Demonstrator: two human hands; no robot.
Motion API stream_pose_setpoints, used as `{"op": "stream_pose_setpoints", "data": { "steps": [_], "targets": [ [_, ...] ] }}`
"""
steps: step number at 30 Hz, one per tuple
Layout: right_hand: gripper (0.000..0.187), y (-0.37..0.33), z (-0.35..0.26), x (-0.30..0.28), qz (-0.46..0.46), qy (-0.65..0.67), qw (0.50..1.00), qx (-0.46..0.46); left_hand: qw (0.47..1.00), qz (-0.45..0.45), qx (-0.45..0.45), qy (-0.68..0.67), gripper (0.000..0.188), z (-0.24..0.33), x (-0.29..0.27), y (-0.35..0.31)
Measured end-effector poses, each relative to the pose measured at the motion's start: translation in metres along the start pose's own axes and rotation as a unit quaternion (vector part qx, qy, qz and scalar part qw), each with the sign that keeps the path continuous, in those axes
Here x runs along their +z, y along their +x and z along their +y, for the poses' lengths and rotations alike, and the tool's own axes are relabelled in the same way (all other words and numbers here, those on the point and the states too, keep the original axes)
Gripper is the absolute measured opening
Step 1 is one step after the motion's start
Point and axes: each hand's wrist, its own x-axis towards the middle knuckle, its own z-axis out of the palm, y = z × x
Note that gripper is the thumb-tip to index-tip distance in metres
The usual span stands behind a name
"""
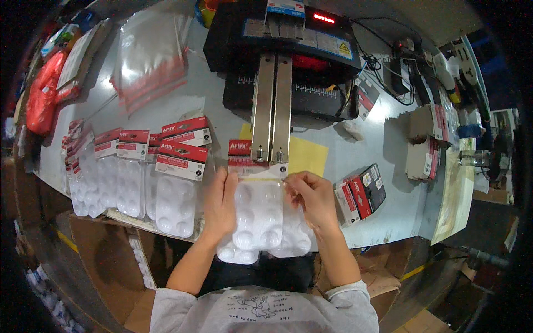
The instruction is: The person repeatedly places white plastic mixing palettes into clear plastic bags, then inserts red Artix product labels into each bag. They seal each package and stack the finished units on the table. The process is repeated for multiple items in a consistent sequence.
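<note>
In front of me, a white plastic paint palette (258, 216) with round wells sits in a clear bag, topped by a red and white header card (240, 149). More white palette shows beneath it. My left hand (222, 202) closes on the bag's upper left edge. At the upper right corner, the fingers of my right hand (312, 195) are pinched on the bag near the card. The card lies under the ends of two long metal arms (264, 105), which reach toward me from a black machine (230, 47) and hide part of it.
Several carded palette packs (175, 205) overlap on the left. Behind them lie clear bags (150, 50) and a red plastic bag (44, 94). Folded header cards (361, 191) lie to the right, with card stacks (425, 158) beyond. A yellow sheet (313, 155) lies under the arms. Cables (383, 61) run at the back right.
</note>
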Motion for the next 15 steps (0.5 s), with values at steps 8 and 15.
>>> {"op": "stream_pose_setpoints", "data": {
  "steps": [8, 15],
  "targets": [
    [0.016, 0.014, -0.001, 0.005, 0.008, -0.038, 0.998, -0.039, 0.999, -0.018, -0.037, 0.029, 0.025, -0.019, 0.003, 0.019],
    [0.041, -0.01, -0.003, -0.075, 0.297, -0.29, 0.864, -0.286, 0.972, 0.093, -0.027, 0.213, 0.03, -0.007, -0.082, 0.027]
  ]
}}
